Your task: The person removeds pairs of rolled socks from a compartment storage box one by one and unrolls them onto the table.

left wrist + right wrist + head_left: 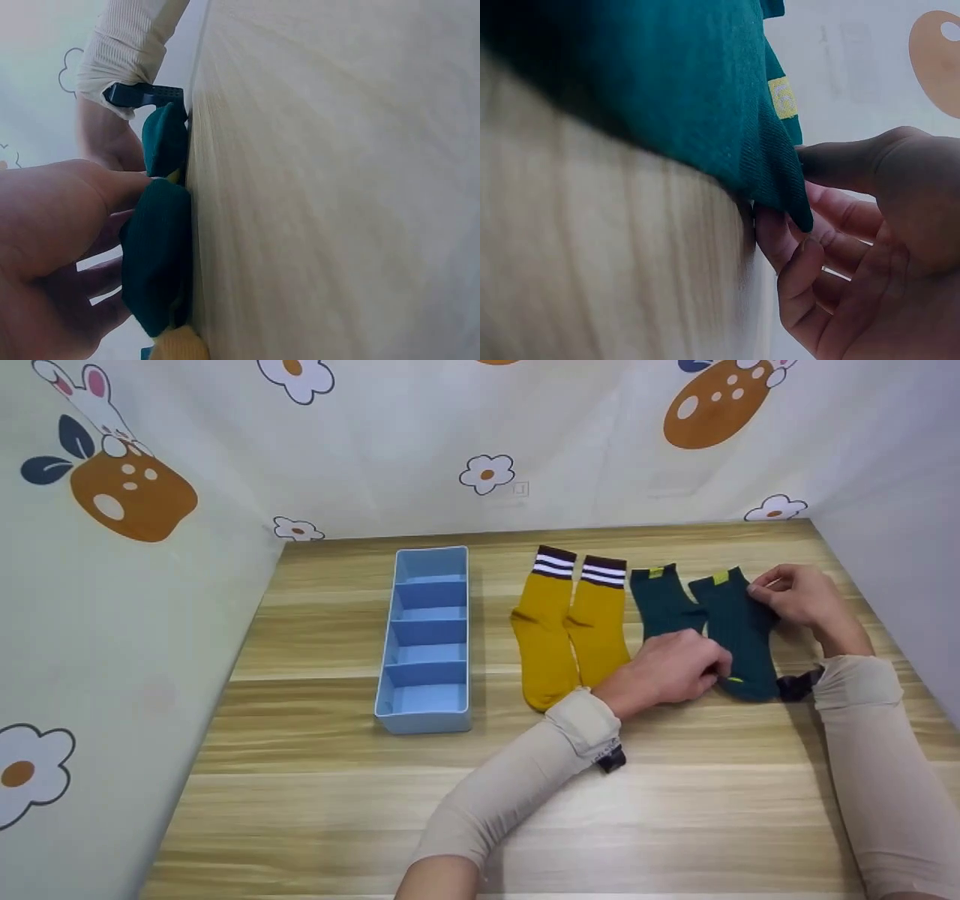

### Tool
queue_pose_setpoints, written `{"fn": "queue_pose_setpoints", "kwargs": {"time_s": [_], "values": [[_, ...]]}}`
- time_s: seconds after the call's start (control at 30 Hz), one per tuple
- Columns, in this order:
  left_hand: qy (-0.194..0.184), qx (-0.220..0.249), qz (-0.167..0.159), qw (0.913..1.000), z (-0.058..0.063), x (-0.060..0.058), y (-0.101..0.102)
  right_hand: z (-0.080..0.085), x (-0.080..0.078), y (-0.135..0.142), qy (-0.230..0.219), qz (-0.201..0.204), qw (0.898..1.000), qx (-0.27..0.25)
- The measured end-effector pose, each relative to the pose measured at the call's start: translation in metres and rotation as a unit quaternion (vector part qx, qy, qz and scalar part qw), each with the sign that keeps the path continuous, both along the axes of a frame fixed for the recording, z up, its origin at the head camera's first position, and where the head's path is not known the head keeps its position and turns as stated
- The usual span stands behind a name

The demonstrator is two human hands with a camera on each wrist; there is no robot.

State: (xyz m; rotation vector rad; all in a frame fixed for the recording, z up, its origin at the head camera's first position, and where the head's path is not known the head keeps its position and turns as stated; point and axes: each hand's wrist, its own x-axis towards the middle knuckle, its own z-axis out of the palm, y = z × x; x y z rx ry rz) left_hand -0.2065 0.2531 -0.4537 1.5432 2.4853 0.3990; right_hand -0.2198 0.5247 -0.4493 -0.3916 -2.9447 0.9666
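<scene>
Two dark green socks lie side by side, the left green sock (pixel 664 604) partly hidden by my left hand (pixel 671 666). That hand reaches across it, its bent fingers and thumb at the left edge of the right green sock (pixel 742 630), near the yellow toe patch; the fingertips are partly hidden. At the cuff's right edge, my right hand (pixel 799 596) pinches the same sock between thumb and fingers. In the right wrist view the pinched green fabric (pixel 780 176) rises off the table. Two mustard socks (pixel 544 637) with striped cuffs lie left of the green pair.
A blue box (pixel 430 724) with several compartments in a row stands left of the socks on the wooden table (pixel 322 810). Patterned cloth walls (pixel 390 472) border the table. Each wrist wears a small black camera (pixel 613 759).
</scene>
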Motion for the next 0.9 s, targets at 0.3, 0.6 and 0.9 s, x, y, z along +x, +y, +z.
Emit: {"fn": "queue_pose_setpoints", "kwargs": {"time_s": [0.3,0.6,0.9], "values": [[-0.021,-0.003,0.014,0.9997,0.012,-0.008,-0.009,0.009,-0.007,-0.016,0.031,-0.002,0.999,-0.009],[-0.078,0.054,0.059,0.9938,0.041,-0.042,-0.037,0.041,-0.016,-0.053,0.074,0.047,0.996,0.017],[-0.066,0.061,0.139,0.9862,0.096,-0.070,-0.067,0.077,-0.001,-0.114,0.171,0.106,0.979,0.029]]}}
